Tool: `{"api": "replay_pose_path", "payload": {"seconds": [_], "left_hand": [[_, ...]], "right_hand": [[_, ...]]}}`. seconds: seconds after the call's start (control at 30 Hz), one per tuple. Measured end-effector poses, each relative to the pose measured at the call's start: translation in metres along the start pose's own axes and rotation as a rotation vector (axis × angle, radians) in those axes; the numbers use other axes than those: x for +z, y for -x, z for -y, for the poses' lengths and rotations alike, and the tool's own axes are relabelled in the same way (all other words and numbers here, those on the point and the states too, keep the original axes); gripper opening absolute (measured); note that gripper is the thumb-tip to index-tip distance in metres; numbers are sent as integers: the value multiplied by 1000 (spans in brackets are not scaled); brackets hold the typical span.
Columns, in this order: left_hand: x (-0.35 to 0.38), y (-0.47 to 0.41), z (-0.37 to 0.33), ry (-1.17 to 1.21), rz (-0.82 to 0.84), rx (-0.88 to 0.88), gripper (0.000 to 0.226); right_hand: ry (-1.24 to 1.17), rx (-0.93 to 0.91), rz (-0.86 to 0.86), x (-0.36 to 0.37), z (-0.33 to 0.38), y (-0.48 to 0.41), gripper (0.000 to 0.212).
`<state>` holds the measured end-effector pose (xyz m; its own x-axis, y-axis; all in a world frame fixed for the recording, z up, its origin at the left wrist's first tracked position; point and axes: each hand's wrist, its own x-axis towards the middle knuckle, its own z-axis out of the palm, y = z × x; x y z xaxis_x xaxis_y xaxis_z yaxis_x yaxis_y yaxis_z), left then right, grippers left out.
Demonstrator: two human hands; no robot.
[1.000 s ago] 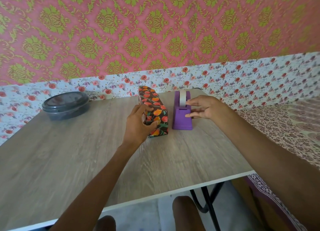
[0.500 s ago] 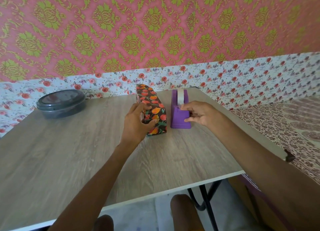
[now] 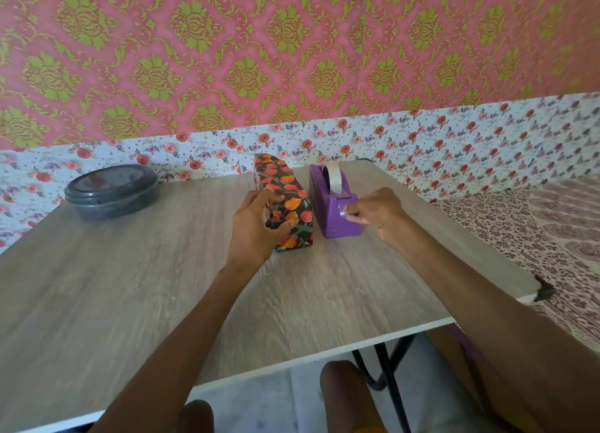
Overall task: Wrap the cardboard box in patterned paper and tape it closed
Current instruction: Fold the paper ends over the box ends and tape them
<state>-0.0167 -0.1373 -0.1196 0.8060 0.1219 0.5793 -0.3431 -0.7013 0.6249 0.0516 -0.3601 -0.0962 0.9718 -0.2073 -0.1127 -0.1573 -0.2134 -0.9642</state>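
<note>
1. Placement: the wrapped cardboard box (image 3: pixel 285 199) is seen near the middle of the table (image 3: pixel 130 286). Its long axis runs away from the person toward the wall, and patterned paper covers every side in view.
2. The left hand (image 3: pixel 256 228) is clamped on the box's near end, with fingers over the top and the thumb against the near face.
3. The tape end (image 3: pixel 344 212) is pinched by the right hand (image 3: pixel 376 212) at the cutter of the purple tape dispenser (image 3: pixel 334 212), which stands just beside the box on its right and parallel to it.
4. The coming move is judged to be a short carry leftward, from the cutter to the held near end. The right hand is nearer the tape, the left nearer the fold.
5. Open tabletop lies in front of both hands. A dark lidded container (image 3: pixel 112 190) sits well apart at far left, and the table's right edge runs close under the right forearm.
</note>
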Motion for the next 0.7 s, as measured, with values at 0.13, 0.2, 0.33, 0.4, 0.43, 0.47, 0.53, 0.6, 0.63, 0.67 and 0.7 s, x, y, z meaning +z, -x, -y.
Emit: {"api": "replay_pose_path", "payload": {"seconds": [0.13, 0.2, 0.33, 0.4, 0.43, 0.47, 0.53, 0.6, 0.63, 0.67, 0.7], "left_hand": [[1, 0, 2, 10, -6, -5, 47], [2, 0, 3, 20, -12, 1, 47], [4, 2, 9, 77, -15, 10, 47], [6, 2, 13, 121, -20, 17, 47], [7, 1, 15, 139, -31, 28, 46], [8, 1, 16, 157, -44, 43, 45], [10, 1, 19, 178, -68, 86, 44], [11, 2, 21, 184, -78, 104, 44], [12, 2, 22, 191, -80, 103, 45], [12, 2, 22, 196, -82, 106, 45], [12, 2, 23, 197, -85, 110, 45]], "right_hand": [[214, -196, -77, 4, -17, 13, 7], [316, -331, -149, 3, -21, 23, 5], [313, -543, -227, 3, -23, 44, 6], [236, -593, -124, 5, -21, 55, 3], [167, -583, -27, 8, -20, 61, 3], [89, -554, 79, 11, -19, 69, 4], [-22, -529, 194, 20, -19, 81, 7], [-56, -556, 186, 31, -19, 87, 18], [-56, -555, 196, 35, -19, 87, 34], [-53, -528, 233, 40, -18, 88, 59], [-49, -490, 264, 45, -18, 88, 83]]}}
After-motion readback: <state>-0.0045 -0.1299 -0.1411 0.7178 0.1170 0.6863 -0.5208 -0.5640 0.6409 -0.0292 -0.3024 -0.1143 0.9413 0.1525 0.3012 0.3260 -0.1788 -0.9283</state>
